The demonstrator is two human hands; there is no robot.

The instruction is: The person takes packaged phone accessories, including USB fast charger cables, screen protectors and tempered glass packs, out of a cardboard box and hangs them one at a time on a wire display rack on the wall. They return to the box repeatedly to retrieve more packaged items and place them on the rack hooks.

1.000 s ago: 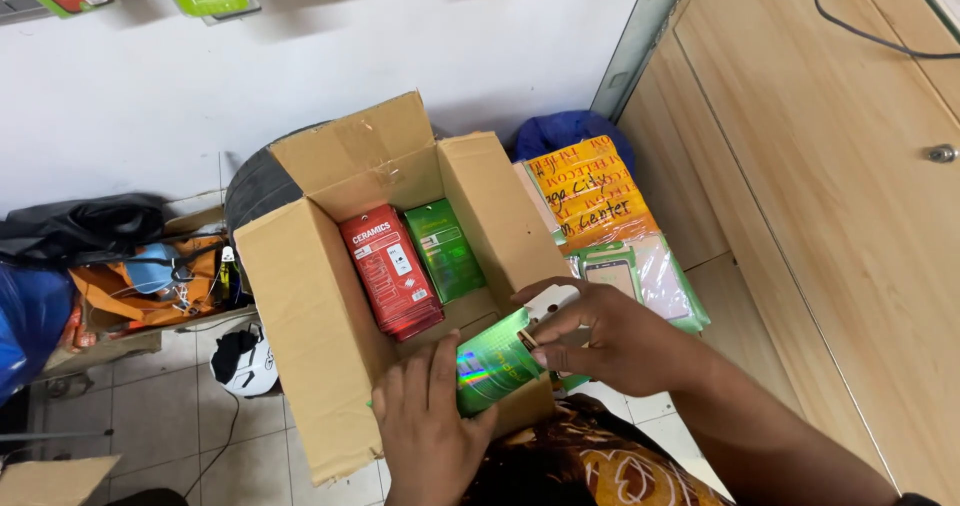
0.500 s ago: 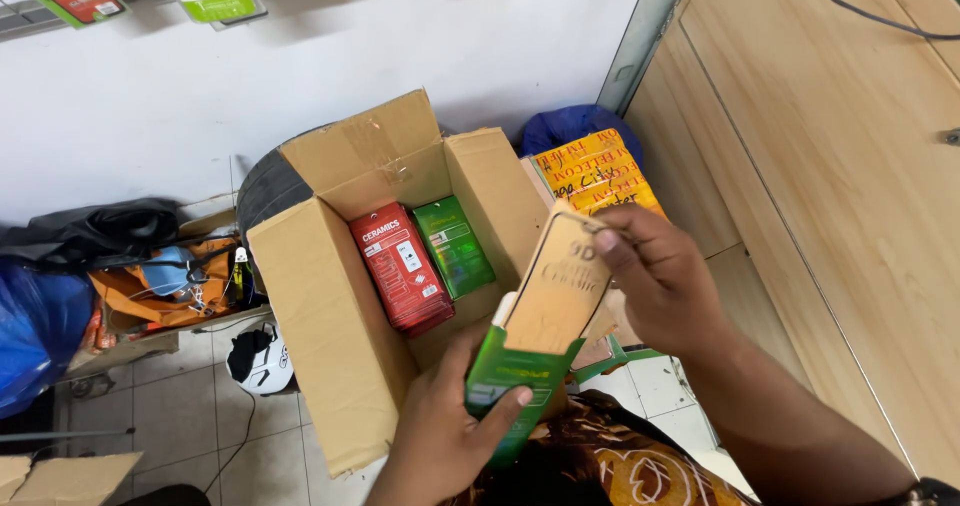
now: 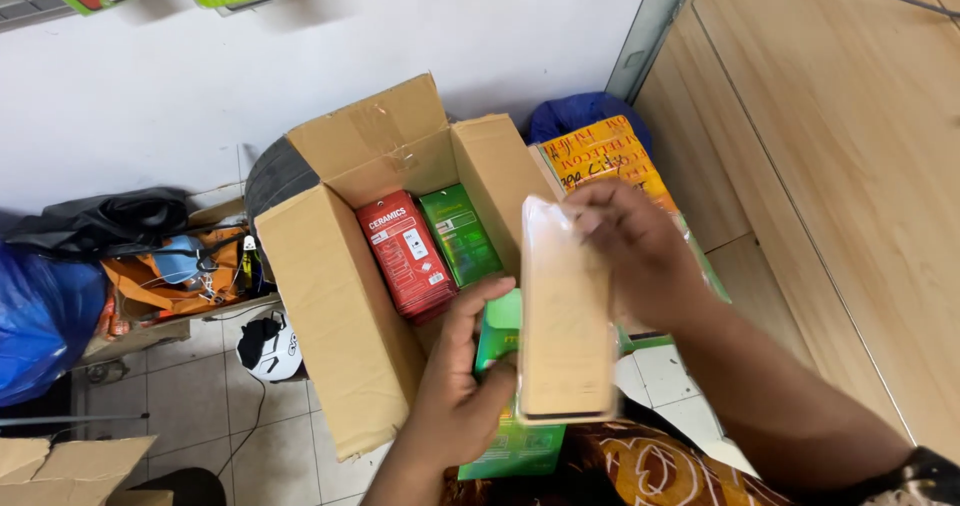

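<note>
1. The tan flat pack [image 3: 565, 311] stands upright, near and right of the open cardboard box [image 3: 340, 306].
2. My right hand [image 3: 640, 256] grips its top; my left hand [image 3: 465, 396] clasps the green packet [image 3: 515, 446] behind it.
3. I'd keep both grips firm; motion blur hides the edges, I think.
4. Red [image 3: 408, 256] and green boxes [image 3: 460, 234] sit inside.

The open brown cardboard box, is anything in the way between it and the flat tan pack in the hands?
Nothing visible. The flat tan pack, held by the right hand and left hand over a green packet, sits beside the open brown cardboard box, whose opening is uncovered.
</note>
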